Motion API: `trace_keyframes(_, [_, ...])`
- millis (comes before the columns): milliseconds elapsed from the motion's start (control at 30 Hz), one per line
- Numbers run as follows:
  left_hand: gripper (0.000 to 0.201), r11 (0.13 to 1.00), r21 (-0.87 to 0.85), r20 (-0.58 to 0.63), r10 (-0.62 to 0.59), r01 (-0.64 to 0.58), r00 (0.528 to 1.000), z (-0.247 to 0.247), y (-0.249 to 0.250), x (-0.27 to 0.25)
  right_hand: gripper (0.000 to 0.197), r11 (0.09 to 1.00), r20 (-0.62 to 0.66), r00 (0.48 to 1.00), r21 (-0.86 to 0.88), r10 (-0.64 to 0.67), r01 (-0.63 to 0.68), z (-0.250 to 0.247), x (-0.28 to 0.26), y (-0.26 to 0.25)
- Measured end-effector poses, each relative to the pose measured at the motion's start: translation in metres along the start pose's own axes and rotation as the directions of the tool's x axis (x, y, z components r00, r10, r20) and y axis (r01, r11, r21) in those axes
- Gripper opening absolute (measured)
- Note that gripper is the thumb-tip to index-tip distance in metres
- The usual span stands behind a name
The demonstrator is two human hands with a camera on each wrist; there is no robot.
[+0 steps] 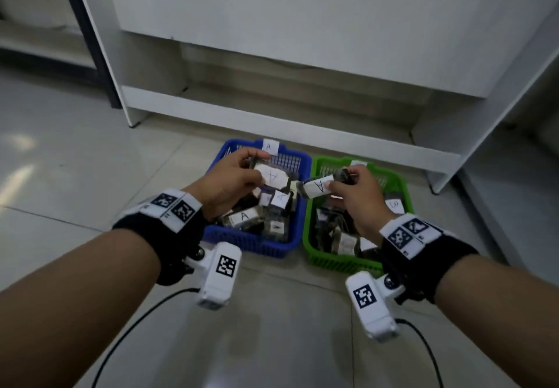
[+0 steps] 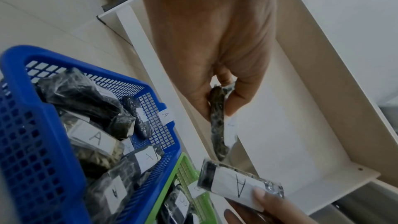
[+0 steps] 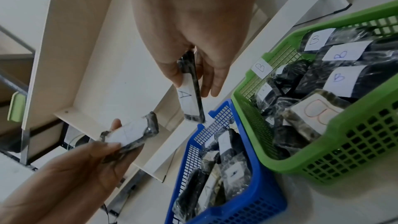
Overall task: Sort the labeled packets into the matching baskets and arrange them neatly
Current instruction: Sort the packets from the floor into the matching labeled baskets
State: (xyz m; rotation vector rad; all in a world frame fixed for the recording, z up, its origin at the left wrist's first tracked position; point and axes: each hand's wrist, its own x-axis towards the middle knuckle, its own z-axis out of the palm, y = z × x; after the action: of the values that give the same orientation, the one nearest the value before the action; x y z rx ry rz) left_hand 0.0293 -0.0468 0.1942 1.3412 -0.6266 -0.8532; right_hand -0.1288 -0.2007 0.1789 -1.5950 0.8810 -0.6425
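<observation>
Our left hand [image 1: 233, 176] pinches one A packet [image 1: 272, 177] above the blue basket [image 1: 302, 221]; our right hand [image 1: 357, 197] grips another A packet [image 1: 317, 188] beside it, wrists raised.

Blue basket [image 1: 299, 230] as landmark: bare floor [image 1: 272, 327] lies open in front and to its left. Green basket [image 1: 311, 236] touches its right side. Behind it, the shelf unit's low rail [image 1: 272, 121] blocks passage. Packets [image 1: 245, 216] crowd its interior.
</observation>
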Motion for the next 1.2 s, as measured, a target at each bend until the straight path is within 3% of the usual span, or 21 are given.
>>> trace_keyframes(133, [0.037,1.0,0.021,-0.101,0.001,0.001,0.995,-0.003,-0.011,0.013,0.027,0.999,-0.088,0.995,-0.032,-0.045,0.042,0.006,0.008,0.005])
trace_keyframes(267, [0.034,0.993,0.112,-0.267,0.001,0.03,0.964,-0.01,-0.027,0.02,0.032,0.988,-0.086,0.992,-0.128,-0.094,0.082,0.011,0.01,0.017])
trace_keyframes(400, [0.028,0.938,0.335,-0.392,0.054,0.088,0.918,-0.032,-0.055,0.023,0.025,0.962,-0.076,0.988,-0.25,-0.132,0.11,0.02,0.015,0.021])
trace_keyframes(500, [0.021,0.825,0.542,-0.41,0.097,0.156,0.907,-0.05,-0.078,0.023,0.024,0.952,-0.108,0.988,-0.299,-0.108,0.071,0.035,0.026,0.025])
trace_keyframes(567, [0.019,0.72,0.674,-0.354,0.12,0.164,0.928,-0.057,-0.088,0.019,0.026,0.94,-0.103,0.991,-0.338,-0.083,0.043,0.048,0.032,0.027])
trace_keyframes(667, [0.019,0.442,0.89,-0.195,0.143,0.114,0.97,-0.065,-0.096,0.014,0.023,0.932,-0.041,0.997,-0.36,-0.068,0.048,0.072,0.037,0.038])
trace_keyframes(733, [0.017,0.264,0.956,-0.166,0.133,0.127,0.977,-0.071,-0.099,0.013,0.017,0.911,0.003,0.996,-0.403,-0.091,0.084,0.089,0.037,0.048])
trace_keyframes(800, [0.018,0.215,0.967,-0.172,0.149,0.137,0.974,-0.078,-0.105,0.013,0.016,0.885,0.024,0.993,-0.452,-0.114,0.113,0.106,0.037,0.059])
trace_keyframes(867, [0.022,0.247,0.961,-0.167,0.15,0.127,0.974,-0.081,-0.112,0.014,0.013,0.88,0.024,0.991,-0.458,-0.13,0.127,0.121,0.037,0.065])
trace_keyframes(967, [0.025,0.253,0.962,-0.155,0.175,0.107,0.972,-0.078,-0.119,0.02,0.026,0.86,0.049,0.992,-0.495,-0.113,0.122,0.131,0.038,0.068])
trace_keyframes(1033, [0.029,0.216,0.97,-0.147,0.172,0.109,0.974,-0.077,-0.124,0.021,0.036,0.792,0.144,0.987,-0.592,-0.075,0.147,0.135,0.038,0.076])
trace_keyframes(1067, [0.034,0.179,0.979,-0.131,0.158,0.103,0.979,-0.077,-0.125,0.021,0.045,0.707,0.189,0.981,-0.689,-0.038,0.16,0.136,0.038,0.082])
trace_keyframes(1133, [0.04,0.014,0.996,-0.09,0.111,0.089,0.99,-0.079,-0.125,0.021,0.063,0.471,0.213,0.975,-0.868,0.064,0.159,0.135,0.034,0.093])
trace_keyframes(1200, [0.045,-0.11,0.991,-0.075,0.048,0.08,0.996,-0.081,-0.124,0.018,0.074,0.352,0.218,0.97,-0.921,0.112,0.166,0.131,0.028,0.099])
